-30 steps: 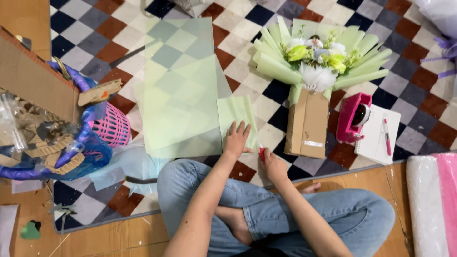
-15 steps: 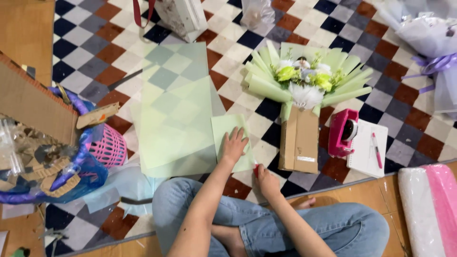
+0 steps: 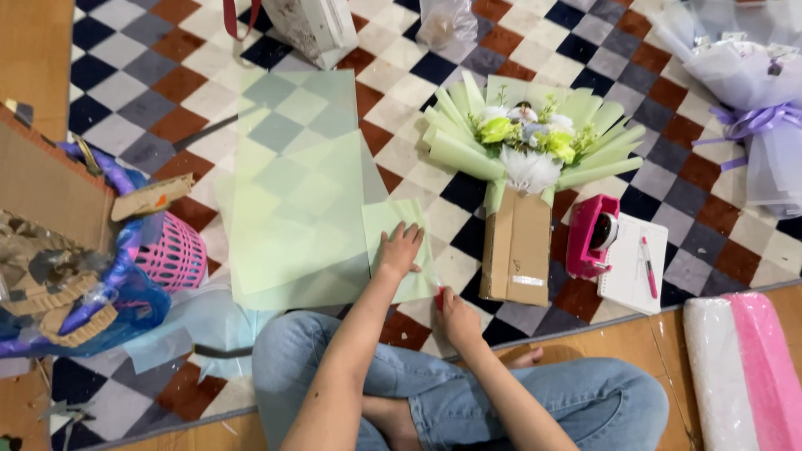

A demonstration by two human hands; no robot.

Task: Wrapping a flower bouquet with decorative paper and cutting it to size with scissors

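Note:
My left hand [image 3: 399, 250] lies flat, fingers spread, on a small pale green sheet [image 3: 386, 221] on the checkered rug. My right hand [image 3: 458, 317] is closed around a small red tool [image 3: 439, 299] at that sheet's lower right edge. Larger pale green sheets [image 3: 292, 209] lie stacked just left of it. To the right, a green-wrapped bouquet [image 3: 522, 146] stands in a cardboard holder [image 3: 518, 246]. My crossed legs in jeans are below.
A pink tape dispenser [image 3: 589, 234] and a notebook [image 3: 626, 280] with a pink pen [image 3: 649, 266] lie right of the holder. Pink and white rolls [image 3: 743, 367] sit at lower right, a purple bouquet [image 3: 752, 108] upper right. A pink basket [image 3: 171, 259] and cardboard box [image 3: 46, 192] are left.
The view has tilted up, showing more of the far rug. My left hand stays pressed on the small sheet; my right hand has shifted slightly left along its lower edge.

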